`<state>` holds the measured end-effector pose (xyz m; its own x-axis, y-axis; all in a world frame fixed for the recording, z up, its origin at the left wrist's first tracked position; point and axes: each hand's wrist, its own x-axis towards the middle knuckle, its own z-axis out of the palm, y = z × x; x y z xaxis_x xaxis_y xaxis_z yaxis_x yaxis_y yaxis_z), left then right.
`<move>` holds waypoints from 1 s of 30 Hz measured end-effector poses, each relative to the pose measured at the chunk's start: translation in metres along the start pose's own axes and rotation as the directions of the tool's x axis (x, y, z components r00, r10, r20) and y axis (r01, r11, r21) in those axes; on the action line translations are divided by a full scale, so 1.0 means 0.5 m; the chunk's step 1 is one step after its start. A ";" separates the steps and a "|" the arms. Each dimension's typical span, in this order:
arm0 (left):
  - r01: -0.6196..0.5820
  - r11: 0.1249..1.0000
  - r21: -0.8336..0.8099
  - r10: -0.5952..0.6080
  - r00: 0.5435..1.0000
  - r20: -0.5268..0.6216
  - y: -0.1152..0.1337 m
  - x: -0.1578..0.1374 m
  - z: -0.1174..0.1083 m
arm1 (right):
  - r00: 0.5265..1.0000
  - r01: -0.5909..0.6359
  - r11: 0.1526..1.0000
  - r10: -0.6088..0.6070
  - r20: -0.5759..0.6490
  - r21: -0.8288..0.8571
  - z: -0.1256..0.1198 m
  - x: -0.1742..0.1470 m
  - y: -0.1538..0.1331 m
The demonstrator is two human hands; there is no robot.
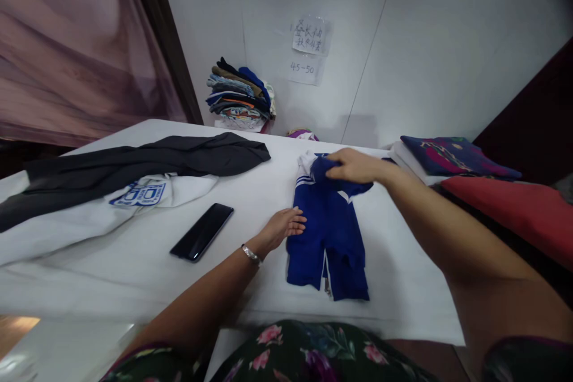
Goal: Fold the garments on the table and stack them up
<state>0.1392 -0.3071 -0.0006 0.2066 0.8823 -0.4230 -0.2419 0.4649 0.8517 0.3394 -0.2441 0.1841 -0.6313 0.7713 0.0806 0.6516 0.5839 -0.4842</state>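
Note:
A blue track jacket [320, 221] with white stripes at the shoulder lies on the white table in front of me, partly folded, with the zip showing at its lower end. My right hand [351, 165] pinches a bunched blue piece of it near the top. Whether that piece is a sleeve or the collar I cannot tell. At the jacket's left edge rests my left hand [289, 224], its fingers stretched out and touching the cloth. A metal bracelet [251, 254] circles the left wrist.
Left on the table [264, 191] lie a black phone [202, 231], a dark grey garment [179, 155] and a white printed garment [188, 191]. Stacked clothes [242, 95] stand at the back wall. Folded navy [456, 155] and red clothes [510, 206] sit at right.

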 end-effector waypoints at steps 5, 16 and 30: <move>0.076 0.983 -0.165 -0.073 0.997 0.021 -0.002 -0.003 -0.008 | 0.951 0.143 0.942 -0.045 0.306 -0.305 0.178 -0.036 -0.062; -0.038 0.999 -0.034 0.041 0.994 0.101 -0.026 -0.012 0.003 | 0.971 0.062 0.993 -0.082 0.222 0.097 0.265 -0.073 0.015; -0.022 0.999 0.048 0.017 0.994 0.109 -0.057 -0.010 0.001 | 0.906 -0.418 0.872 0.421 -0.043 -0.254 0.310 0.017 0.226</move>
<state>0.1458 -0.3247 -0.0227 0.3051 0.8766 -0.3722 -0.2010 0.4413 0.8745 0.3423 -0.2111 -0.0051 -0.2790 0.9557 -0.0933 0.9390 0.2512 -0.2351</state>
